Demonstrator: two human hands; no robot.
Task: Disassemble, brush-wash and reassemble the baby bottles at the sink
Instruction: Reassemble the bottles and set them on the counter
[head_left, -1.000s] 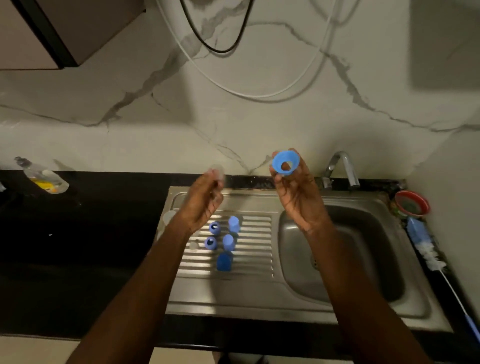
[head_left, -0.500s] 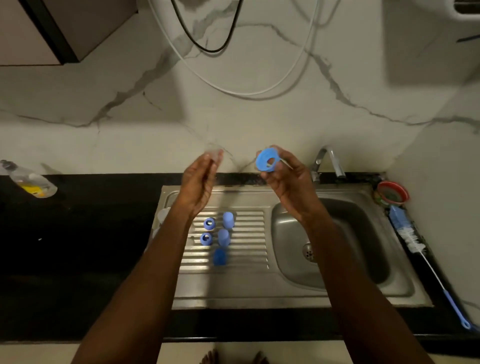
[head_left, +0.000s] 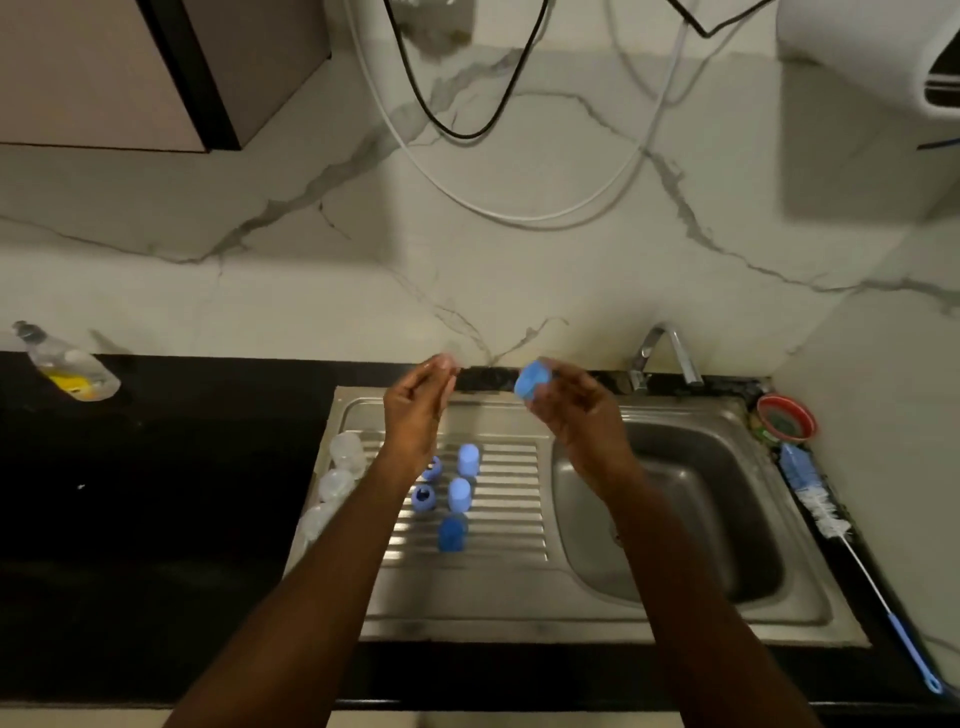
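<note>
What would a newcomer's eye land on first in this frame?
Most likely the two hands raised over the back of the sink: the right hand grips a bright blue ring, while the left hand pinches something small and clear at its fingertips. Next, the cluster of blue bottle parts standing on the ribbed drainboard, and the long bottle brush lying on the counter right of the basin.

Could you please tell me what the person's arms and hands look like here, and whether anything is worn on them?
Both forearms are bare as far as the frame's bottom edge: no sleeves show. The left hand and the right hand wear no gloves, and no watch, bracelet or ring can be seen on either wrist or on the fingers. The picture is dim and slightly blurred, so small jewellery could be missed.
</note>
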